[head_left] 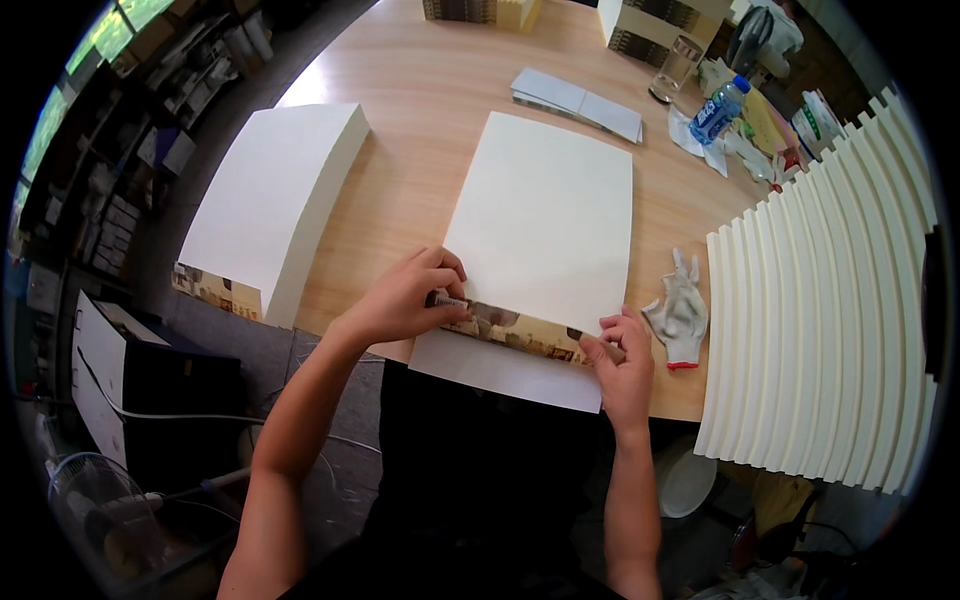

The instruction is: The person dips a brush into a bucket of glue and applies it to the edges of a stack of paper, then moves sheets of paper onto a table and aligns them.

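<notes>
A large white sheet (540,210) lies on the table in front of me. Along its near edge runs a brown and cream printed strip (520,331). My left hand (412,295) pinches the strip's left end, where a small dark and pale piece shows between thumb and fingers. At the strip's right end my right hand (625,362) is closed, thumb and fingers pressed on the corner. Under the strip, a plain white sheet (505,372) sticks out past the table's front edge.
To the left stands a thick white stack (272,190) with a similar printed edge. A white glove (680,315) lies right of the sheet, beside a tall row of cream ridged pieces (815,320). Farther back are folded pale cards (578,102), a glass (677,68) and a blue-capped bottle (720,110).
</notes>
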`<action>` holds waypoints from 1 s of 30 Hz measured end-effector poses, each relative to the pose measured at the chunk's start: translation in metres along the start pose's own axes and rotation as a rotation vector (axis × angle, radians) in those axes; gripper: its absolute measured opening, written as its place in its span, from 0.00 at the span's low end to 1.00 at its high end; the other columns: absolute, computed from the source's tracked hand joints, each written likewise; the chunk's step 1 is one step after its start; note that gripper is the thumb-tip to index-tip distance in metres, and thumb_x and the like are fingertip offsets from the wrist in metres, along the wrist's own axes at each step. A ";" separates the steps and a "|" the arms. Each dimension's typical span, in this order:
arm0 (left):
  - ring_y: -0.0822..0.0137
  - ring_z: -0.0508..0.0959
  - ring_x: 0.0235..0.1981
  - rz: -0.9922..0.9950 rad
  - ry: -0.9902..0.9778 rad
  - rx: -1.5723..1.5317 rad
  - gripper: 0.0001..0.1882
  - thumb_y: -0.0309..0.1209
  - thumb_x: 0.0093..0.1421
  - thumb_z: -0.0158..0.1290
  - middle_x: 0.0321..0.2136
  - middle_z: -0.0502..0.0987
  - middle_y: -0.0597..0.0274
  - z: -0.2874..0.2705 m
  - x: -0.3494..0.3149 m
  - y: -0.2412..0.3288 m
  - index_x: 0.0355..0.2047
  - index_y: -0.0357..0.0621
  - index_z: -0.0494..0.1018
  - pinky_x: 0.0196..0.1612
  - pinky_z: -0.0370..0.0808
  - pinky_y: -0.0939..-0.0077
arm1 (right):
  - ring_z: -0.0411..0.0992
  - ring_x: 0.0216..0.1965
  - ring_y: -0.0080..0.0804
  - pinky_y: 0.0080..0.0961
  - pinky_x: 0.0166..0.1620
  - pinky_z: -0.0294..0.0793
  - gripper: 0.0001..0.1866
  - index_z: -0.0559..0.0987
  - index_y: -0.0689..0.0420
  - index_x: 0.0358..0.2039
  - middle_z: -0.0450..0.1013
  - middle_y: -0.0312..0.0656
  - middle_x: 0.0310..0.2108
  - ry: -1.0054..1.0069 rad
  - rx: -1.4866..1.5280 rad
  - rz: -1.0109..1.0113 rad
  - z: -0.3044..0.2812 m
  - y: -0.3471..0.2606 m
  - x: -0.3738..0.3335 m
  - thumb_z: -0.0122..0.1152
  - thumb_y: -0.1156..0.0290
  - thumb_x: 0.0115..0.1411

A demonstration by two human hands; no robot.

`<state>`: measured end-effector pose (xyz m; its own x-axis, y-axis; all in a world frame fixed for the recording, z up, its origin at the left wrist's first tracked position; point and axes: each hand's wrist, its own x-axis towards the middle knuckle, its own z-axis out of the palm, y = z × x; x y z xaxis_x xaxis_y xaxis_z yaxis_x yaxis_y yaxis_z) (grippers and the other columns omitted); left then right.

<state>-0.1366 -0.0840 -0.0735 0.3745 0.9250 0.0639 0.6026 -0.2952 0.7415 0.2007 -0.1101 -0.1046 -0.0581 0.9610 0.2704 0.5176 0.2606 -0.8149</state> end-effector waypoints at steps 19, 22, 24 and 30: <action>0.56 0.78 0.46 -0.159 -0.175 0.339 0.17 0.45 0.55 0.70 0.40 0.76 0.60 0.001 0.028 0.010 0.36 0.51 0.79 0.44 0.74 0.61 | 0.66 0.45 0.47 0.41 0.50 0.69 0.16 0.74 0.59 0.28 0.71 0.43 0.35 -0.108 -0.329 -0.006 -0.002 -0.007 0.020 0.75 0.66 0.58; 0.60 0.77 0.52 0.380 -0.253 0.970 0.32 0.48 0.54 0.70 0.46 0.76 0.63 0.007 0.069 0.028 0.59 0.60 0.75 0.50 0.72 0.60 | 0.65 0.44 0.46 0.41 0.49 0.68 0.15 0.74 0.59 0.30 0.71 0.43 0.35 -0.148 -0.341 -0.069 -0.015 0.005 0.025 0.75 0.66 0.58; 0.64 0.76 0.55 0.710 -0.569 1.074 0.50 0.50 0.52 0.70 0.55 0.74 0.63 0.022 0.106 0.067 0.73 0.83 0.58 0.54 0.70 0.65 | 0.70 0.46 0.45 0.40 0.50 0.71 0.11 0.77 0.60 0.39 0.74 0.44 0.39 -0.201 -0.270 -0.053 -0.030 0.015 0.030 0.69 0.69 0.62; 0.64 0.80 0.49 0.653 -0.810 1.170 0.61 0.42 0.50 0.75 0.54 0.75 0.67 0.036 0.128 0.093 0.74 0.97 0.46 0.51 0.72 0.72 | 0.78 0.36 0.43 0.35 0.42 0.77 0.11 0.81 0.59 0.49 0.77 0.46 0.43 0.230 -0.278 0.105 -0.083 0.014 0.043 0.60 0.75 0.67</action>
<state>-0.0074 -0.0021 -0.0200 0.8128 0.3112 -0.4925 0.2389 -0.9490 -0.2056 0.2767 -0.0730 -0.0621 0.1848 0.9268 0.3269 0.7246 0.0961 -0.6824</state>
